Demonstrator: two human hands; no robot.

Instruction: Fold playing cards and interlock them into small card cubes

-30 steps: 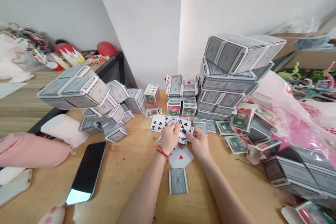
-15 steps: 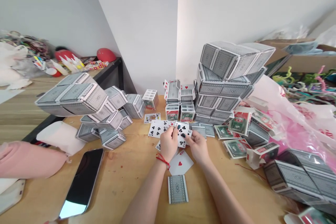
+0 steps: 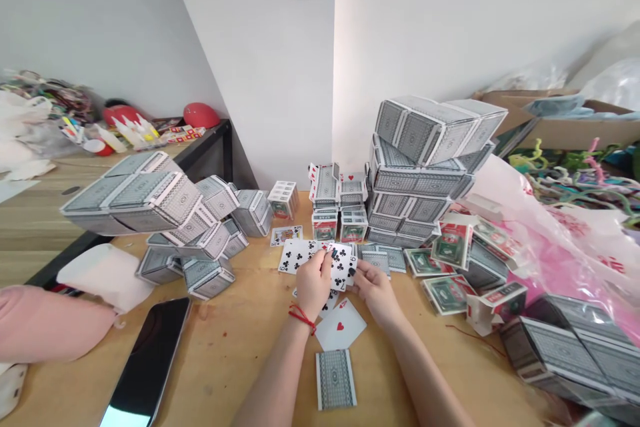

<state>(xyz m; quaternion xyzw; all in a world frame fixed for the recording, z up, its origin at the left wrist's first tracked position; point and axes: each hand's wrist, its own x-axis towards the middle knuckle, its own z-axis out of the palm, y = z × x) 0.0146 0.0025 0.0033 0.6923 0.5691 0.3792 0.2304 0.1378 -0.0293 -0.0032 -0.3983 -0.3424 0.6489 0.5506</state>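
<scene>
My left hand (image 3: 313, 285), with a red string bracelet at the wrist, grips a seven of clubs (image 3: 341, 263), its thumb on the card's face. My right hand (image 3: 379, 290) pinches at the right edge of the cards, where another card corner shows; how many cards are held I cannot tell. Left of my left hand, face-up club cards (image 3: 293, 257) are partly hidden by it. Below my hands an ace of hearts (image 3: 346, 328) lies face up. Nearer to me is a square, grey-patterned card piece (image 3: 335, 380), back side up.
Tall stacks of card-covered boxes stand at right (image 3: 417, 173) and left (image 3: 140, 193). Red-and-green card packs (image 3: 453, 245) lie at right beside pink plastic (image 3: 540, 213). A phone (image 3: 150, 353) lies at left. A king card (image 3: 287, 235) lies behind the cards.
The view has tilted up a little, so everything sits lower. My right thumb has slid off the card's face toward its right edge; my left hand keeps its grip.
</scene>
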